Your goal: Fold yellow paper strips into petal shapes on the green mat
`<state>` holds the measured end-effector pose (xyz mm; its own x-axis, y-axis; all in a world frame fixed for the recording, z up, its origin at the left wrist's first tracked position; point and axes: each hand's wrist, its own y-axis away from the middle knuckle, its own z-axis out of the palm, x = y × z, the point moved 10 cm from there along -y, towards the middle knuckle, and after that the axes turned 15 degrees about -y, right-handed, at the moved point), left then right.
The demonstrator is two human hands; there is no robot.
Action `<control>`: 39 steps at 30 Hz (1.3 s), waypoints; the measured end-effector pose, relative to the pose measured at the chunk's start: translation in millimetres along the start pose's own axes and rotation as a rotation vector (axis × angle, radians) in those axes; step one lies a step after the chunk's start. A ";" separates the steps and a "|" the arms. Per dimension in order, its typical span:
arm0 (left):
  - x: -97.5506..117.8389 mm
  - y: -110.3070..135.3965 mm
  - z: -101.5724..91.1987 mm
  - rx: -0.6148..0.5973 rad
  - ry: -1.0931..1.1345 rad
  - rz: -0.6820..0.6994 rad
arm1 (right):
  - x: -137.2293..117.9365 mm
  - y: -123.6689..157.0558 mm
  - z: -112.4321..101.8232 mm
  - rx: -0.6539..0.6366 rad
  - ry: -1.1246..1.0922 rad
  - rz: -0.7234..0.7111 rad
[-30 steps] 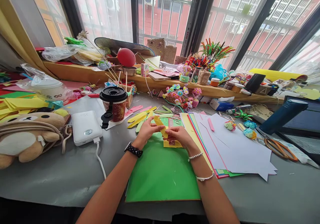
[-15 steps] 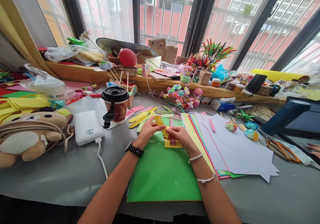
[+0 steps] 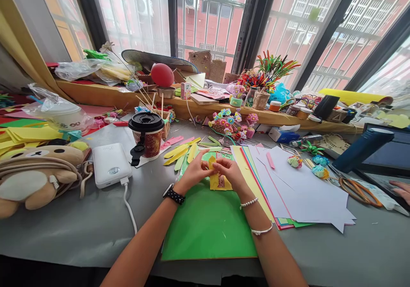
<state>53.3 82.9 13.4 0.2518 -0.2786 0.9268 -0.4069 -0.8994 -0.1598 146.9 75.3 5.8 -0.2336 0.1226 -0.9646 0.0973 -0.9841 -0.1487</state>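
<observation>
Between my two hands is a small folded strip of yellow paper (image 3: 212, 165), held upright above the green sheet (image 3: 208, 231). My left hand (image 3: 194, 172) pinches its left side between thumb and fingers. From the other side, my right hand (image 3: 228, 170) grips it near the top with fingertips closed. Just below lies a flat yellow paper piece (image 3: 226, 185) with a pinkish ruler (image 3: 221, 181) on it, partly covered by my hands. Several yellow folded strips (image 3: 179, 152) rest beyond my left hand, beside light green ones.
A lidded paper cup (image 3: 146, 137) and a white power bank (image 3: 111, 165) stand left, with a plush bear (image 3: 41, 176) farther out. White paper sheets (image 3: 307, 193), scissors (image 3: 360, 188) and paper flowers (image 3: 294, 162) lie right. Another person's hand (image 3: 402, 191) shows at the right edge.
The yellow strip has turned from a slant to nearly upright between my fingers. My left hand has shifted slightly lower, and its fingers have moved off the strip's top.
</observation>
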 end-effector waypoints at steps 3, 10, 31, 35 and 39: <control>4.4 0.7 2.9 0.013 -0.023 0.045 | -10.1 1.1 -4.1 0.065 0.045 -0.107; 1.9 -1.1 -11.2 0.118 0.215 -0.007 | -3.7 -1.3 -20.5 0.175 -0.115 -0.048; -2.0 -1.9 -13.5 0.004 0.074 -0.007 | -10.8 0.2 -7.6 -0.002 -0.010 -0.050; -8.8 -2.1 -15.3 0.018 0.132 -0.095 | -8.2 -1.0 -17.2 0.076 -0.091 -0.037; -9.1 -0.6 -15.9 0.003 0.163 -0.134 | -6.3 -1.4 -12.5 0.030 -0.137 -0.005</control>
<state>37.3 91.4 10.5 0.1582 -0.0984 0.9825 -0.3763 -0.9259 -0.0321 160.4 77.5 9.4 -0.3644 0.1110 -0.9246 0.0669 -0.9872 -0.1449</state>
